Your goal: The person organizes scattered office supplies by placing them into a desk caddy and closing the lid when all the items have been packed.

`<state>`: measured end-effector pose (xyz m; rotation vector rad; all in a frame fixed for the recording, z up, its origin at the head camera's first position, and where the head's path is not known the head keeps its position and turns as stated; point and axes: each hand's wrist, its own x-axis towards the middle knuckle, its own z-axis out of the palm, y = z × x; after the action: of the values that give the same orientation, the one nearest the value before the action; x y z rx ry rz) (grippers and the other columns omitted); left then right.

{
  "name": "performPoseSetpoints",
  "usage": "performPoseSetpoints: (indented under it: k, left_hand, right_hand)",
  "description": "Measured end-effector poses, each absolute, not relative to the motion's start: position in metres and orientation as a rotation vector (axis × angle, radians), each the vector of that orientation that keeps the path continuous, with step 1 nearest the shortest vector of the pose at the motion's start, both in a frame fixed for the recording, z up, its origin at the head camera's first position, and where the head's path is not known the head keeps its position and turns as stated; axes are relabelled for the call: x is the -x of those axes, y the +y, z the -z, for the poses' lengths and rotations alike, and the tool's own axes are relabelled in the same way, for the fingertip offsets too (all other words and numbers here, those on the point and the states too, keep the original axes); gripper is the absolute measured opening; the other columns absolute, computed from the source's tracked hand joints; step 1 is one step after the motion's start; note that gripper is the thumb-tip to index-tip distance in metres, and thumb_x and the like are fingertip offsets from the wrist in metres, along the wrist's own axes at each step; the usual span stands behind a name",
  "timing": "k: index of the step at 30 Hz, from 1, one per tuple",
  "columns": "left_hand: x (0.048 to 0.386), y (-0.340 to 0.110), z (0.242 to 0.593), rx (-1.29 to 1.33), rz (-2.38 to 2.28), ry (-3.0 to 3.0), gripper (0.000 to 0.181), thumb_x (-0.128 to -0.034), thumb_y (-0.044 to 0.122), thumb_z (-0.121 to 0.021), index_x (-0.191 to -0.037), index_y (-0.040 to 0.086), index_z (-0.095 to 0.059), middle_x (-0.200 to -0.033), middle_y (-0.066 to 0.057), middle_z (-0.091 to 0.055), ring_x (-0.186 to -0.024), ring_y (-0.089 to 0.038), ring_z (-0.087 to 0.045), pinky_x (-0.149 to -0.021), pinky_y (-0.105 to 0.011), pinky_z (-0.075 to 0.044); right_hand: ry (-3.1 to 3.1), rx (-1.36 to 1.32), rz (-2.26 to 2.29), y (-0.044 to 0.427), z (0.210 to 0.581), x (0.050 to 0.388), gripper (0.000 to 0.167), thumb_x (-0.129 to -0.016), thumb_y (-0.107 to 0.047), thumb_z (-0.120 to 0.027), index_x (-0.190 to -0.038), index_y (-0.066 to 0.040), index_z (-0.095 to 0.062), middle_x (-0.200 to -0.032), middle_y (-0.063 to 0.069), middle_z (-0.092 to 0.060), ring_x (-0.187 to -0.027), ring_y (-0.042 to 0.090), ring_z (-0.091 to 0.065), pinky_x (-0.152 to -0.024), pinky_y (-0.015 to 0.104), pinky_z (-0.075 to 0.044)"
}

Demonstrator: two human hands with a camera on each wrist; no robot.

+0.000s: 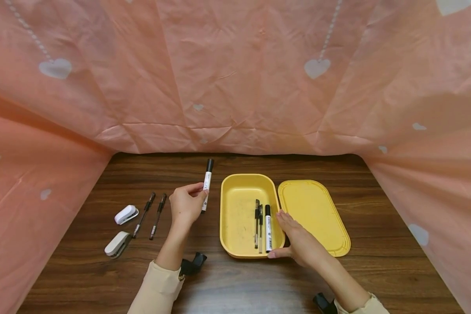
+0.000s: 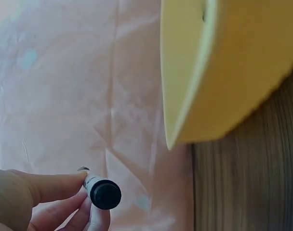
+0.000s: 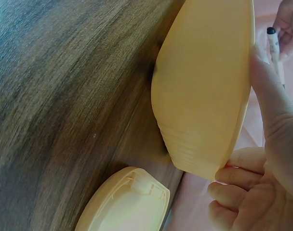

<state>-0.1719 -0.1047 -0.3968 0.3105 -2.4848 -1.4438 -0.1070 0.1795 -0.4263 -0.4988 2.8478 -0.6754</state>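
My left hand pinches a white marker with a black cap, held upright-leaning just left of the yellow box. In the left wrist view, thumb and fingers of the left hand hold the marker, a black end facing the camera. At the box's right side, my right hand rests with thumb on the near rim and fingers along the side wall. The right wrist view shows the hand against the box. Inside lie two black pens and another white marker.
The yellow lid lies right of the box. Two more black pens lie on the wooden table at left, beside a white stapler and a cream stapler. A pink curtain surrounds the table's back and sides.
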Motion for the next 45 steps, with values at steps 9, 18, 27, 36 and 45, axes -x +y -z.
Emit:
performPoseSetpoints:
  k: [9, 18, 27, 36, 45]
  left_hand:
    - [0.167, -0.063, 0.399, -0.271, 1.576, -2.408, 0.021, -0.0833, 0.014, -0.075, -0.103, 0.007, -0.076, -0.089, -0.01, -0.076, -0.079, -0.018, -0.071, -0.064, -0.029, -0.057]
    - [0.163, -0.034, 0.409, -0.311, 1.765, -2.343, 0.019, -0.0829, 0.013, -0.075, -0.101, 0.008, -0.077, -0.086, -0.008, -0.075, -0.074, -0.011, -0.067, -0.059, -0.023, -0.056]
    - [0.161, -0.015, 0.426, -0.349, 1.737, -2.408, 0.018, -0.0818, 0.01, -0.075, -0.1, 0.006, -0.077, -0.085, -0.01, -0.075, -0.073, -0.014, -0.069, -0.06, -0.025, -0.056]
    - [0.163, 0.005, 0.445, -0.38, 1.741, -2.429, 0.017, -0.081, 0.005, -0.074, -0.098, 0.003, -0.076, -0.082, -0.011, -0.075, -0.069, -0.012, -0.067, -0.058, -0.022, -0.054]
    - [0.161, 0.009, 0.459, -0.418, 1.705, -2.562, 0.018, -0.081, 0.003, -0.073, -0.099, 0.002, -0.076, -0.087, -0.01, -0.074, -0.08, -0.017, -0.069, -0.063, -0.027, -0.056]
  right_hand:
    - [2.848, 0.493, 0.685, 0.18, 0.426, 0.106, 0.107, -0.068, -0.049, -0.079, -0.147, 0.007, -0.032, -0.156, 0.024, -0.026, -0.145, 0.041, -0.026, -0.114, 0.054, -0.028]
    - [2.839, 0.482, 0.692, 0.178, 0.425, 0.106, 0.107, -0.069, -0.048, -0.079, -0.147, 0.006, -0.031, -0.156, 0.024, -0.026, -0.145, 0.04, -0.026, -0.115, 0.054, -0.028]
    - [2.836, 0.466, 0.681, 0.179, 0.424, 0.106, 0.107, -0.069, -0.049, -0.078, -0.147, 0.006, -0.031, -0.156, 0.025, -0.025, -0.145, 0.041, -0.026, -0.115, 0.054, -0.028]
    - [2.846, 0.481, 0.673, 0.178, 0.424, 0.107, 0.104, -0.07, -0.046, -0.08, -0.147, 0.006, -0.032, -0.156, 0.025, -0.027, -0.144, 0.041, -0.027, -0.115, 0.054, -0.028]
    - [2.863, 0.494, 0.655, 0.178, 0.425, 0.107, 0.104, -0.07, -0.045, -0.08, -0.146, 0.007, -0.033, -0.155, 0.025, -0.028, -0.144, 0.041, -0.028, -0.115, 0.053, -0.028]
